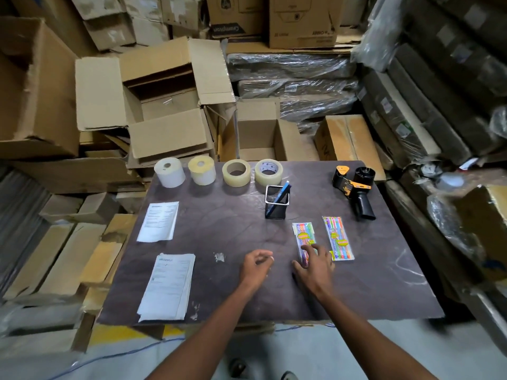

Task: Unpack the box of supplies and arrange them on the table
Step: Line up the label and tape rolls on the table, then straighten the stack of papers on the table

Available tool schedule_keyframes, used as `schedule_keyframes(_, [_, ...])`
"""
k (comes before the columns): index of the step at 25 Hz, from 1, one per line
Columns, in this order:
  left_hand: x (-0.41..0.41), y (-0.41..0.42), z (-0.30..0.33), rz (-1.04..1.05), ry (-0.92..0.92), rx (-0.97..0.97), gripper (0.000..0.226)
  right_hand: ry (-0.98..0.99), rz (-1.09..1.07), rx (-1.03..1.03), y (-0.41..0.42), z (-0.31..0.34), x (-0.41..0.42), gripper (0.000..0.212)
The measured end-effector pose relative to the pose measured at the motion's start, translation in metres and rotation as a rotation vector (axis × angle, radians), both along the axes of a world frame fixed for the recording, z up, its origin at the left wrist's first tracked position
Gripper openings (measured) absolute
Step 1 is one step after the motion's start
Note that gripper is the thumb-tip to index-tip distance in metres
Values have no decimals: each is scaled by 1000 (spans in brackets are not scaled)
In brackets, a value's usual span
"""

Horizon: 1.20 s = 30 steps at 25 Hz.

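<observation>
On the dark table [233,223] my right hand [315,266] lies over the near end of a colourful pen packet [303,235], fingers touching it. A second pen packet [338,238] lies just to its right. My left hand [256,267] hovers beside, fingers loosely curled, holding nothing. Along the far edge stand two white label rolls [170,171] [202,170] and two clear tape rolls [236,172] [269,171]. A black mesh pen holder [276,202] has a blue pen in it. A black-and-orange tape dispenser [354,187] lies at the far right. Two paper stacks [158,222] [167,286] lie at the left.
An open cardboard box [258,133] stands behind the table, and a larger open box [164,100] sits to its left. Stacked cartons and plastic-wrapped bundles [296,80] surround the table on all sides. Grey floor shows below the near edge.
</observation>
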State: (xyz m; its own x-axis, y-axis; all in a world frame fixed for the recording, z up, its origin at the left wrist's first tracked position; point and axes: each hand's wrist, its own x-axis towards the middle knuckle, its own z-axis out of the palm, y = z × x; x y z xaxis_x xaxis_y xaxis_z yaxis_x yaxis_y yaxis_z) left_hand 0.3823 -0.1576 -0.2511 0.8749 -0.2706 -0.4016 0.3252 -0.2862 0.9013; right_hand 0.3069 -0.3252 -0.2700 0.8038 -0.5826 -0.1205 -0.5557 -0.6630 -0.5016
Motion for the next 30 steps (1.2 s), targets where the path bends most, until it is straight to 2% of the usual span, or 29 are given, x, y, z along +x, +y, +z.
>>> schedule_keyframes(4, [-3, 27, 9, 102, -17, 22, 17, -86, 135, 78, 35, 7, 6, 38])
schedule_keyframes(8, [-4, 66, 15, 237, -41, 51, 16, -95, 338, 204, 82, 9, 15, 36])
schedule_keyframes(15, [-20, 131, 20, 369, -92, 117, 10, -62, 505, 329, 139, 18, 10, 36])
schedule_keyframes(18, [-10, 158, 28, 449, -139, 145, 11, -20, 492, 385, 165, 19, 24, 36])
schedule_keyframes(22, [18, 202, 22, 457, -189, 240, 13, 35, 408, 449, 206, 13, 52, 41])
schedule_keyframes(25, [40, 234, 9, 444, -185, 339, 17, 72, 323, 421, 237, 15, 75, 30])
schedule_keyframes(27, [49, 250, 4, 354, -125, 489, 37, 90, 238, 424, 254, 12, 86, 32])
schedule_keyframes(30, [45, 258, -3, 152, -12, 687, 65, 117, 120, 437, 273, -7, 91, 55])
